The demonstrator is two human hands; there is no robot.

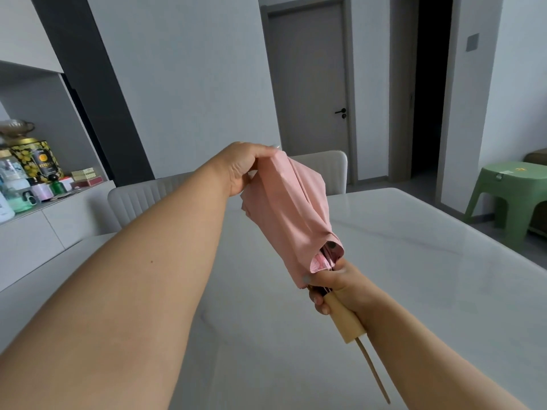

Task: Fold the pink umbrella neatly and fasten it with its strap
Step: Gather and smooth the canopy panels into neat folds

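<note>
The pink umbrella [291, 214] is up in the air above the white table [414, 261], not touching it. We hold it at both ends so the cloth stays tight and does not flop open. Our right hand [331, 287] is wrapped around the pale handle [344, 318], right where the cloth ends, to keep the umbrella still. Our left hand [241, 167] pinches the far tip of the cloth, pulling the folds long and flat. We think the folds are mostly gathered now. We cannot see the strap yet, so wrapping it comes later.
</note>
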